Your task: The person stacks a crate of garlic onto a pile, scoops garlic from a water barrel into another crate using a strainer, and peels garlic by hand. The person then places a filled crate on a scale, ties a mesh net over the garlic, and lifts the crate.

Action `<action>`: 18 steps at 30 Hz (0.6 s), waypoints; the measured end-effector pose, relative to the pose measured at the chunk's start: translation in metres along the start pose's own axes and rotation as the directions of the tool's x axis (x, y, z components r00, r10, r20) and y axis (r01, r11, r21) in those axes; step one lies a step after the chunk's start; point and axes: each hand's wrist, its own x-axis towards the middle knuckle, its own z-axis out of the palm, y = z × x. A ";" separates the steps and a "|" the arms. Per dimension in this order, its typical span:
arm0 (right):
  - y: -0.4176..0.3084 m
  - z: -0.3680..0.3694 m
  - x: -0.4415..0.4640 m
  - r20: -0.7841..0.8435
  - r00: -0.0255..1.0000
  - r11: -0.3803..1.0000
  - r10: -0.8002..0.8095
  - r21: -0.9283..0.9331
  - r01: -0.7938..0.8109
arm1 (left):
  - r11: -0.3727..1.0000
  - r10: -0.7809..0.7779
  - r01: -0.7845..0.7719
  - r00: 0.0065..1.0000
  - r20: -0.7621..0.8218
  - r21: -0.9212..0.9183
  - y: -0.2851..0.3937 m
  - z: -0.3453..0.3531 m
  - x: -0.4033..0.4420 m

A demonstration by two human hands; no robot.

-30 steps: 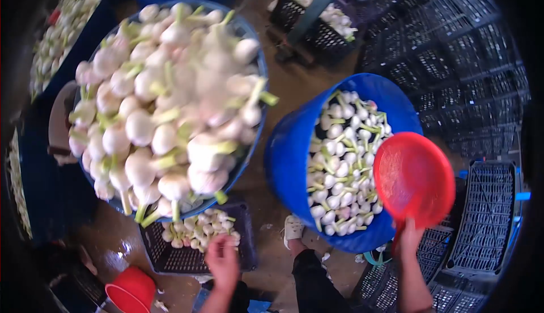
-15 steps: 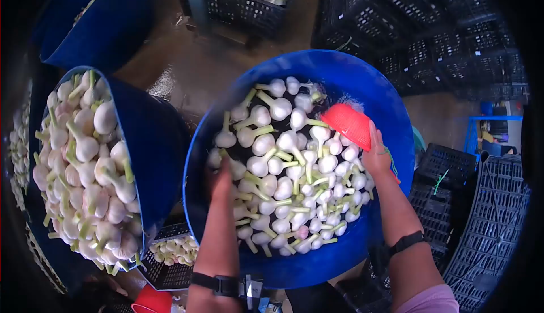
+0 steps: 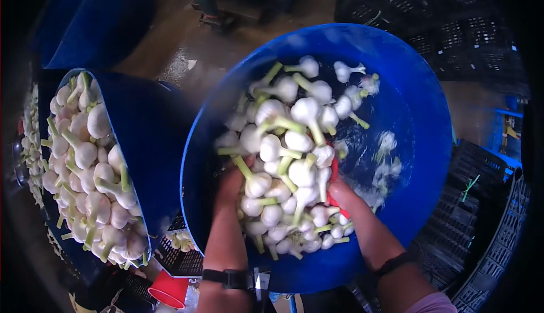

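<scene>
Within the round blue plastic tub's [image 3: 422, 143] rim, the right hand [image 3: 341, 193] grasps a red plastic strainer [image 3: 334, 169] largely hidden behind white, green-stemmed garlic bulbs [image 3: 302, 172], the left hand's [image 3: 229, 182] grip beside them cannot be told, and uneven support could spill some.

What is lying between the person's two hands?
Garlic bulbs and a partly hidden red colander lie between the left hand and the right hand in the head view.
</scene>
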 end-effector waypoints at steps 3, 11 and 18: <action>-0.022 0.061 -0.008 -0.164 0.982 0.958 -0.095 0.253 0.135 | 0.999 0.007 -0.005 0.999 -0.037 0.040 0.019 -0.004 -0.014; -0.045 0.071 -0.105 0.057 0.987 0.981 -0.151 0.133 0.142 | 0.989 0.146 -0.148 0.981 -0.129 -0.006 0.039 0.001 -0.090; -0.052 0.076 -0.202 -0.131 0.977 0.975 -0.170 0.124 0.187 | 0.935 0.348 -0.334 0.928 -0.135 0.117 0.070 0.037 -0.180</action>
